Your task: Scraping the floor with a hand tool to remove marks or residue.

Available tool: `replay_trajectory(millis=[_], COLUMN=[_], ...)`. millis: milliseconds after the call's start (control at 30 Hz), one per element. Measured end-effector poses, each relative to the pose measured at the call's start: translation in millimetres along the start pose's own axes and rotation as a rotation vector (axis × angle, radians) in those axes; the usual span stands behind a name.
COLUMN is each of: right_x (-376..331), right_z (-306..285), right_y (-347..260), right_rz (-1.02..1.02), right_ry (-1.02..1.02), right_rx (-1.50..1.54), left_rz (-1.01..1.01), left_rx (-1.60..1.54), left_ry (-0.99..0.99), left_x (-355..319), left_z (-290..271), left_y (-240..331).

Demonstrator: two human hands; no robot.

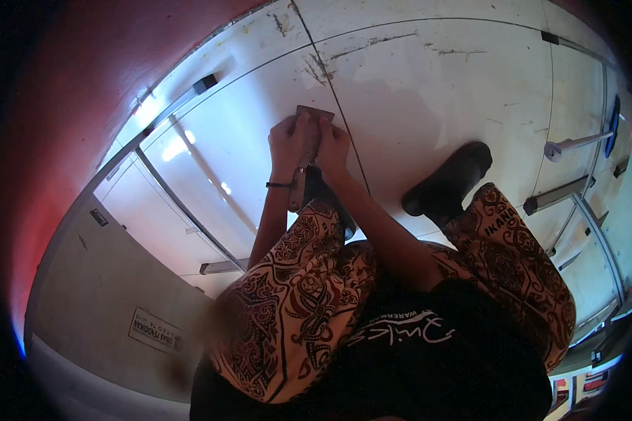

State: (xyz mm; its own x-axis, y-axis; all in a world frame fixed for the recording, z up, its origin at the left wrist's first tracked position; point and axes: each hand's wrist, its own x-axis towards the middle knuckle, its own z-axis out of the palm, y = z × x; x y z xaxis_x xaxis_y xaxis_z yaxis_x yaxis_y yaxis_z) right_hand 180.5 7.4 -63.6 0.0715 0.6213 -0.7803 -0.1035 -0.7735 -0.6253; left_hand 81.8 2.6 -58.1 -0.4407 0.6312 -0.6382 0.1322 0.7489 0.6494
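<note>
Ahead of my left foot, both my hands are close together, low over the white tiled floor. My left hand point(286, 149), with a thin dark band at its wrist, curls round a flat, long brown-grey piece point(317, 110). Closed on the same piece from the other side is my right hand point(332, 146). Its squared far end sticks out past my fingertips, and a narrower part seems to run back beside my left wrist. My fingers cover much of the middle, so its exact kind cannot be made out. A dark shoe point(318, 188) shows just behind my hands.
My other dark shoe point(456, 179) rests to the right. A grey desk panel point(112, 281) with a metal leg frame point(182, 200) stands at left, before a red wall point(84, 91). Metal furniture legs point(600, 231) line the right side. Dark scuffs mark the floor tiles point(400, 91).
</note>
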Motion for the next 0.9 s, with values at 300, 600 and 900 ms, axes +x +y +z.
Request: replay_trajectory(millis=[300,600,900], right_x=[8.0,8.2,8.2], right_z=[23.8,32.6,29.0], right_y=[7.6,7.6,-3.2], right_rz=[-0.092,-0.272,-0.191], right_ry=[0.049,0.055,0.068], right_rx=[-0.022,-0.193,-0.076], left_rz=[-0.09,-0.571,-0.741], left_rx=[-0.224,-0.326,-0.146], left_ry=[0.041,0.214,0.153], left_x=[-25.1,-213.3,-309.4], left_z=[-23.3,-72.0,-57.6], left_y=[1.5,-92.8,-98.0])
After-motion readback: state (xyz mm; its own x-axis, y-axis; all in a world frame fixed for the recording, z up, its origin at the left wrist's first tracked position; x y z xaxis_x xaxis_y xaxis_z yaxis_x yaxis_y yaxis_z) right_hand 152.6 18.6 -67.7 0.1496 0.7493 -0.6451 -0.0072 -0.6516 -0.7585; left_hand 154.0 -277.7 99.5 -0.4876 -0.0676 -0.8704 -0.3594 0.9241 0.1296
